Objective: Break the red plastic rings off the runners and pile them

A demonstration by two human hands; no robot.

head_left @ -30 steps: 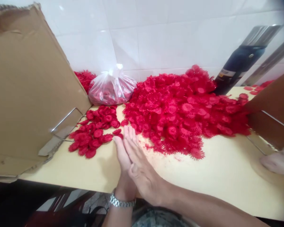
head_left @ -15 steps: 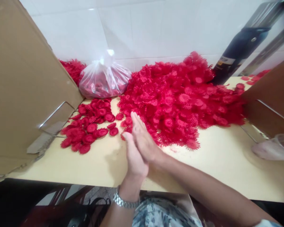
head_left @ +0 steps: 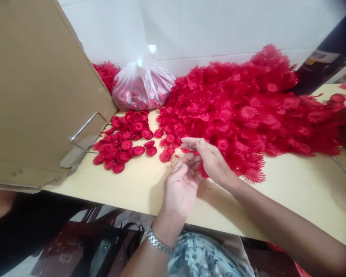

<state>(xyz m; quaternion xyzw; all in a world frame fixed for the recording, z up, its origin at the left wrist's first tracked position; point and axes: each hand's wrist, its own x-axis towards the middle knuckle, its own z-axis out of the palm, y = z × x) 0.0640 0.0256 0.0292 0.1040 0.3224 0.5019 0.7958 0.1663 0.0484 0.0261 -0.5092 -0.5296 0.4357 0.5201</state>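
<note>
My left hand [head_left: 183, 188], with a metal watch band at the wrist, is turned palm up, its fingers loosely curved and apart. Nothing shows in its palm. Just above and to its right, my right hand [head_left: 212, 159] has its fingers stretched out, holding nothing that I can see. Behind both hands rises a large heap of red toothed discs, like small flowers [head_left: 233, 111]. To the left lies a smaller pile of red discs [head_left: 125, 144], with a few loose red discs [head_left: 166, 154] between the piles, close to my fingertips.
A tied clear plastic bag [head_left: 144, 86] of red pieces stands against the white wall [head_left: 219, 27]. On the left a cardboard panel [head_left: 46, 96] stands upright with a wire bracket [head_left: 85, 127] beside it. A dark bottle-like object [head_left: 317, 69] leans at the back right. Below the table [head_left: 127, 188] sits a dark bag [head_left: 103, 246].
My palms were pressed together and have come apart; the left has turned up, the right has moved up and right. The view has shifted, so the table's things appear further right.
</note>
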